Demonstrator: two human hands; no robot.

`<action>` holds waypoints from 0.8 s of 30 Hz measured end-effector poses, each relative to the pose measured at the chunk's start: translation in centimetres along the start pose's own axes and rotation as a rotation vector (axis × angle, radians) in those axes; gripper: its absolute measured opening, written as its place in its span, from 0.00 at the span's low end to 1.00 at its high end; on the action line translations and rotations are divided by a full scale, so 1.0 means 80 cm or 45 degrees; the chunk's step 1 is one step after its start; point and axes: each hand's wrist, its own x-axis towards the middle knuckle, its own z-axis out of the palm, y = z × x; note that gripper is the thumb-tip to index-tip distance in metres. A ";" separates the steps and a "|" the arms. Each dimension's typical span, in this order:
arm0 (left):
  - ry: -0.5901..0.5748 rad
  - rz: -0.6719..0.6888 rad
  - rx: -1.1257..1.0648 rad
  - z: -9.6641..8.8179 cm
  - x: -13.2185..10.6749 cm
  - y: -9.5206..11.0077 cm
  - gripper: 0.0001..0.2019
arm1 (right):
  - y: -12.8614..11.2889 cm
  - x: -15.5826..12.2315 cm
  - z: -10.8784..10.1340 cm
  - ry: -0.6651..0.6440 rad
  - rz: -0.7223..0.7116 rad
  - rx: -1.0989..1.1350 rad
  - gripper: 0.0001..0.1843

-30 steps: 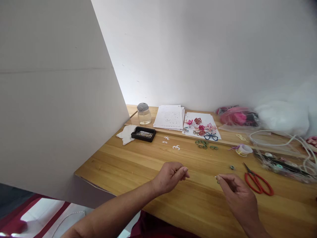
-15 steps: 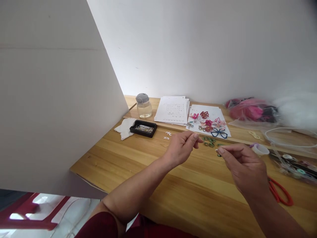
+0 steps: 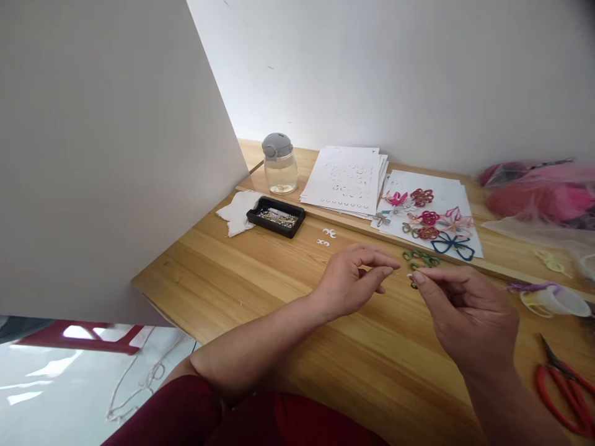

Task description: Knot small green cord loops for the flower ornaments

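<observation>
My right hand (image 3: 469,319) pinches a tiny piece with a white tip and a dark green part (image 3: 413,282) between thumb and forefinger. Facing it, my left hand (image 3: 356,282) is closed with thumb and fingertips drawn together; anything between them is too small to make out. Just behind the fingertips lie several green looped pieces (image 3: 425,260) on the wooden table (image 3: 279,272). Two pairs of small white crescent cut-outs (image 3: 326,238) lie beyond my left hand.
Coloured looped flowers (image 3: 427,218) rest on white paper beside a paper stack (image 3: 344,179). A black tray (image 3: 276,217) of small bits, a white cloth (image 3: 238,214) and a lidded jar (image 3: 280,164) stand left. Red-handled scissors (image 3: 564,393) and a white cup (image 3: 555,301) lie right.
The camera view has shifted down and to the right, bringing the scissors and cup closer. My hands have come slightly nearer each other, with the tiny piece still pinched in my right.
</observation>
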 end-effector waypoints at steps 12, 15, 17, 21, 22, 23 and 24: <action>0.048 0.354 0.409 -0.015 0.005 -0.007 0.08 | 0.019 -0.010 0.002 -0.099 0.068 -0.037 0.02; 0.000 0.312 0.373 -0.016 0.003 -0.003 0.09 | 0.021 -0.011 0.001 -0.112 0.083 -0.025 0.02; 0.029 0.174 0.316 -0.015 -0.001 -0.002 0.09 | 0.021 -0.011 0.001 -0.129 0.092 -0.006 0.02; 0.127 -0.121 0.165 -0.011 -0.014 -0.003 0.09 | 0.022 -0.013 0.001 -0.160 0.101 0.013 0.02; 0.131 -0.141 0.156 -0.010 -0.017 -0.003 0.09 | 0.022 -0.013 0.001 -0.168 0.099 0.008 0.02; 0.122 -0.136 0.169 -0.010 -0.019 -0.003 0.09 | 0.023 -0.014 0.001 -0.173 0.095 -0.003 0.02; 0.104 -0.115 0.198 -0.010 -0.021 -0.003 0.09 | 0.024 -0.015 0.001 -0.176 0.089 -0.017 0.02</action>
